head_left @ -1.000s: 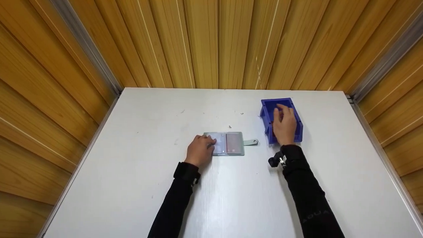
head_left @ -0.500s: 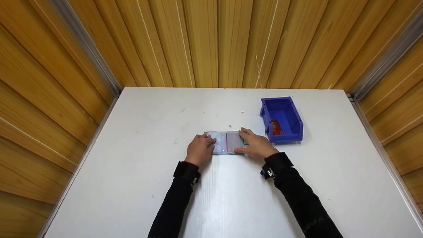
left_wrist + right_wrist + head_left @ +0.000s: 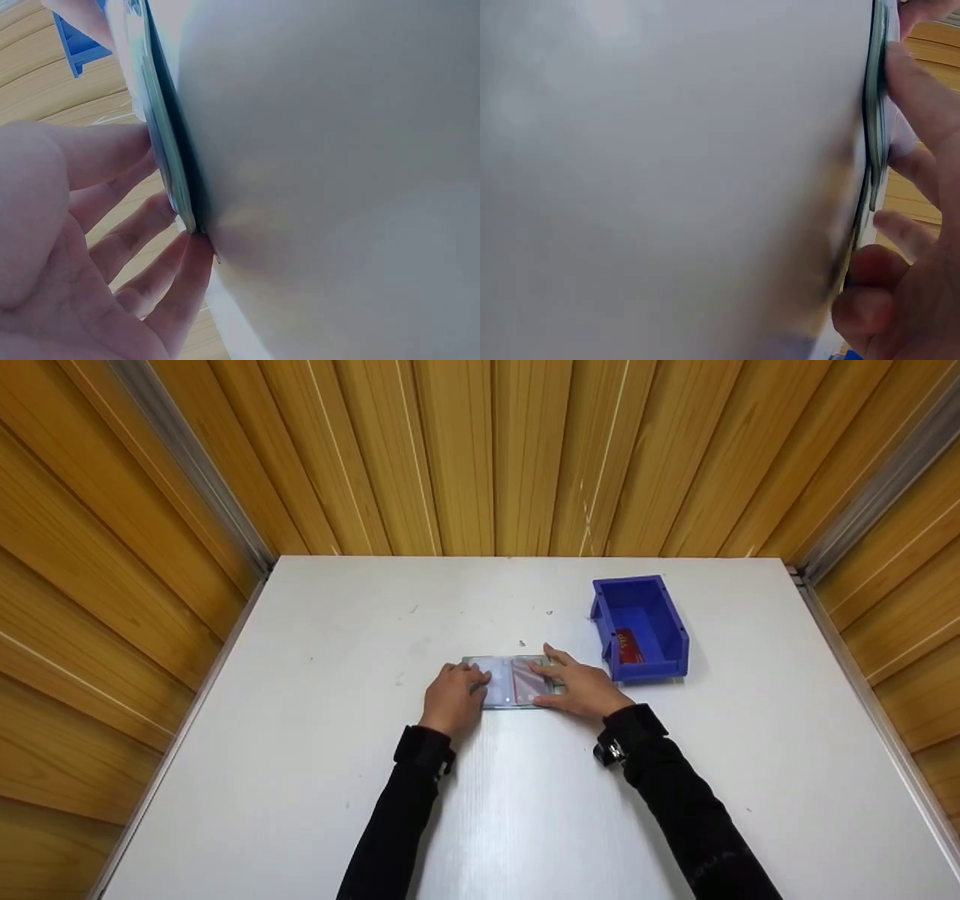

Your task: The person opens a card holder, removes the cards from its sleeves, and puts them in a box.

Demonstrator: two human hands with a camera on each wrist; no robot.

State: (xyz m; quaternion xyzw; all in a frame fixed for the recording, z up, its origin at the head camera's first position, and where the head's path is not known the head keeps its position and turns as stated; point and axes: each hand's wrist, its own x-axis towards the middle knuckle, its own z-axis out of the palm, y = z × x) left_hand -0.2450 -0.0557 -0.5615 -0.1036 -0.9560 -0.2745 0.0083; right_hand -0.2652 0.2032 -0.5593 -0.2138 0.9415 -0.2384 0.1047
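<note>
A pale green card holder (image 3: pixel 495 682) lies spread on the white table, clear plastic sleeves showing. My left hand (image 3: pixel 454 697) rests on its left side; in the left wrist view the thumb and fingers (image 3: pixel 131 232) lie against the holder's edge. On the right side, my right hand (image 3: pixel 591 688) pinches a clear sleeve (image 3: pixel 523 684) between thumb and index finger. The right wrist view shows that sleeve bowing up slightly from the holder's stacked pages (image 3: pixel 873 97), the other fingers held loosely. The right hand covers the holder's strap.
A blue plastic bin (image 3: pixel 651 670) stands just right of the right hand, with a red card (image 3: pixel 628 646) in gold print inside. Small marks dot the white table (image 3: pixel 360 660). Yellow wood-patterned walls (image 3: pixel 480 457) rise behind and at both sides.
My right hand has come from inside the bin to the holder's right side, and its index finger has drawn in over the sleeve. The left hand has stayed put.
</note>
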